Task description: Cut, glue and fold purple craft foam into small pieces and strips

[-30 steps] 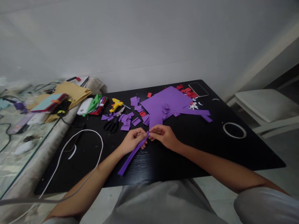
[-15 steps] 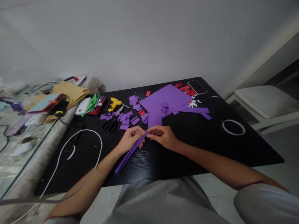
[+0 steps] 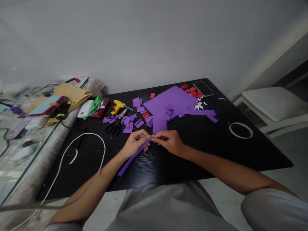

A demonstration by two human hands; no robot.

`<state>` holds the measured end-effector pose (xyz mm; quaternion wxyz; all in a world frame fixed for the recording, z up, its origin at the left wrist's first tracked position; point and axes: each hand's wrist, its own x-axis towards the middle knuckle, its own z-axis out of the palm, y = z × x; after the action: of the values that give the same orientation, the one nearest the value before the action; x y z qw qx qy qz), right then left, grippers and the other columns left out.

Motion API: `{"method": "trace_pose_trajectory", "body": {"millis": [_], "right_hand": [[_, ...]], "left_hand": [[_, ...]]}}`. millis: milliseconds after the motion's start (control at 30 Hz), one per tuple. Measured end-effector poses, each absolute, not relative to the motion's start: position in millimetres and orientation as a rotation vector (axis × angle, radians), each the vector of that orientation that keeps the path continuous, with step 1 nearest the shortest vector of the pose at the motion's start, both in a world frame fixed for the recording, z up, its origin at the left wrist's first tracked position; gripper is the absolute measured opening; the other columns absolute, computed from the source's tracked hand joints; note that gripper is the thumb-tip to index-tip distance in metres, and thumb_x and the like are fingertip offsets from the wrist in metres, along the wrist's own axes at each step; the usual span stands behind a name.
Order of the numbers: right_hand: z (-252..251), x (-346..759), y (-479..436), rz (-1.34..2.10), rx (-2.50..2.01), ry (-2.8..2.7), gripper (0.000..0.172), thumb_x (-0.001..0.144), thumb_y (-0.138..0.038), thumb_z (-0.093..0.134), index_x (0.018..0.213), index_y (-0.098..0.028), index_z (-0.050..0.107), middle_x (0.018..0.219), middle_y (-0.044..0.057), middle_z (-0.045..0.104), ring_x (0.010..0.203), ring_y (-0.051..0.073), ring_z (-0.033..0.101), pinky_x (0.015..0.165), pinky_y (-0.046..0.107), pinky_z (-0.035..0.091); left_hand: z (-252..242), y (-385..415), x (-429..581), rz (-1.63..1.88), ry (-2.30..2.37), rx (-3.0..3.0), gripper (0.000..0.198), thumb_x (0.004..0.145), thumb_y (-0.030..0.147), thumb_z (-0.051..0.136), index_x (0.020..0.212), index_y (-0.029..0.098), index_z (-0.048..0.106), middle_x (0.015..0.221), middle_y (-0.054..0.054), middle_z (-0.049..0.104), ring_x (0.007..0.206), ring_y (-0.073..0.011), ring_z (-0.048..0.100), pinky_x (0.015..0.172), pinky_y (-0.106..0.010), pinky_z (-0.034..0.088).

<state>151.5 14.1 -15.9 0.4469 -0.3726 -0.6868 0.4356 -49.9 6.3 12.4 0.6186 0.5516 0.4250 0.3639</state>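
A long, narrow purple paper strip slants down to the left from my left hand, whose fingers grip it near its upper end. My right hand pinches the tip of that same strip, close beside the left fingertips. Just beyond the hands lie a wide purple paper band and a large purple sheet. Small purple pieces are scattered to the left of the band, near black-handled scissors and a yellow glue gun.
On the black table are a phone, red scraps, white scraps and a white ring. A white cable loops over my left forearm. Bundled green strips lie back left; a white chair stands right.
My right hand has closed in on the tip of the strip, its fingers now nearer together. The strip's lower end has shifted slightly upward and looks narrower. My left hand is nearly unmoved.
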Motion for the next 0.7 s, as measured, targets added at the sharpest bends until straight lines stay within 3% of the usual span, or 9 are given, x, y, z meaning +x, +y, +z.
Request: {"method": "trace_pose_trajectory", "body": {"millis": [700], "right_hand": [[-15.7, 152.6, 17.5, 0.973, -0.904, -1.77, 0.016, 0.085, -0.032, 0.077, 0.098, -0.024, 0.08, 0.089, 0.003, 0.08, 0.068, 0.017, 0.073, 0.065, 0.026, 0.058]], "left_hand": [[15.1, 11.1, -53.6, 0.87, 1.037, 1.391, 0.031, 0.082, 0.043, 0.074, 0.075, 0.014, 0.066, 0.059, 0.002, 0.06, 0.052, -0.0097, 0.055, 0.055, -0.022, 0.045]]}}
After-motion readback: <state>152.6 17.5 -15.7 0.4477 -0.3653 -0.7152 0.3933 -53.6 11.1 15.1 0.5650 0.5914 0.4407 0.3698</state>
